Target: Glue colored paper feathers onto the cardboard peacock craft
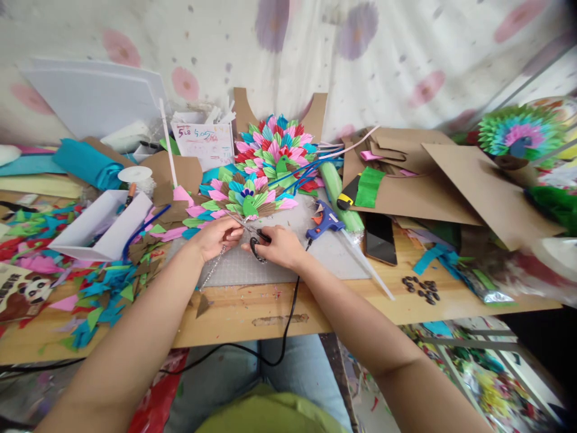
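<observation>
My right hand (282, 245) grips a pair of black-handled scissors (256, 248), whose blades point up and to the left. My left hand (220, 238) is closed in a pinch on a thin silvery strand (213, 270) that trails down onto the grey cutting mat (270, 272). The blade tips lie close to the left fingers; whether they touch the strand cannot be made out. Just beyond both hands lies a layered paper peacock (249, 205) with green, pink, blue and brown petals. A second such paper piece (282, 150), with red petals too, sits behind it.
A blue glue gun (325, 220) lies right of my right hand, its black cord (293, 300) crossing the table edge. Nearby are a phone (380, 239), a yellow-black cutter (349, 192) and cardboard sheets (415, 192). Leftward are a white box (101, 231) and paper scraps (115, 294).
</observation>
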Available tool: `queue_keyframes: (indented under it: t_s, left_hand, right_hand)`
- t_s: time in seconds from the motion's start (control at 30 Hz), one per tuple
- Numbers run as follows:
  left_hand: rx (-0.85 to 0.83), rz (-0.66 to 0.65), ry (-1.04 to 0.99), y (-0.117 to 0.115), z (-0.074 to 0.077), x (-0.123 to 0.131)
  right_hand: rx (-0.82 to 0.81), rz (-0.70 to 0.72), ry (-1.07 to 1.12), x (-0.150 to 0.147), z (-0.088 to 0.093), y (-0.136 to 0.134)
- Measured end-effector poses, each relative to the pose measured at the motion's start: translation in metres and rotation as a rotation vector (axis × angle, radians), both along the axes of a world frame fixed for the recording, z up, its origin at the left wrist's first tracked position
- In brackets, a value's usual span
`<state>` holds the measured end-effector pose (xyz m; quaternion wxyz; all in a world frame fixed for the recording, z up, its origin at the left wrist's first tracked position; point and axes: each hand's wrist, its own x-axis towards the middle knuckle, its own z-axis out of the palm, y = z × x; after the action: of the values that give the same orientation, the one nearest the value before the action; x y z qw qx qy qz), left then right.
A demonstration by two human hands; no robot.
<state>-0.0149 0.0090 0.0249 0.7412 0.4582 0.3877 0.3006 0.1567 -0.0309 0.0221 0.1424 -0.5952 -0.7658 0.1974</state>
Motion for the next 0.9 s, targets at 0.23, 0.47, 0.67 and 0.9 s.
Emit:
queue_keyframes:
  t_s: [0.23, 0.47, 0.67, 0.9]
  left_hand:
    - [0.046, -0.018, 0.047, 0.003, -0.003, -0.004]
    - [0.106, -0.029, 0.121, 0.004, -0.006, -0.007]
    - [0.081, -0.006, 0.148, 0.003, -0.005, -0.007]
    - [0.052, -0.004, 0.166, 0.004, -0.007, -0.008]
  right_hand:
    - [-0.047, -0.049, -0.013, -0.003, 0.001, -0.001]
    - [-0.078, -0.077, -0.053, -0.007, 0.002, -0.003]
    - [-0.097, -0.075, -0.079, -0.01, 0.0, -0.004]
    - [-0.099, -0.057, -0.09, -0.01, -0.002, -0.004]
